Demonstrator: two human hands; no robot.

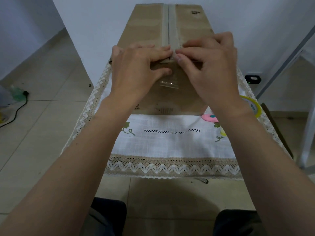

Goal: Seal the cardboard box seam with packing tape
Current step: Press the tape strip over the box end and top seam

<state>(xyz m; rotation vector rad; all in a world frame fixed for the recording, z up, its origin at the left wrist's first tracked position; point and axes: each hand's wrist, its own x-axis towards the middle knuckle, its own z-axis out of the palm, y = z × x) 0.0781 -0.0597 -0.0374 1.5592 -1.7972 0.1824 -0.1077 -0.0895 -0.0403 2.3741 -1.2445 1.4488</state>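
A brown cardboard box (144, 28) stands on the table with its top flaps closed and a strip of tape along the centre seam (168, 23). A clear tape end (169, 83) hangs down the box's near face. My left hand (138, 68) lies over the near top edge left of the seam, fingers flat on the flap and thumb on the front face. My right hand (209, 65) sits at the same edge right of the seam, its thumb and forefinger pinched together at the tape by the corner. A tape roll (252, 103) lies at the right, partly behind my right wrist.
A white embroidered cloth with lace trim (170, 142) covers the table. A pink cutter (210, 117) lies beside the box's near right corner. A black device (253, 79) sits at the right. A cable (17, 109) runs over the tiled floor on the left.
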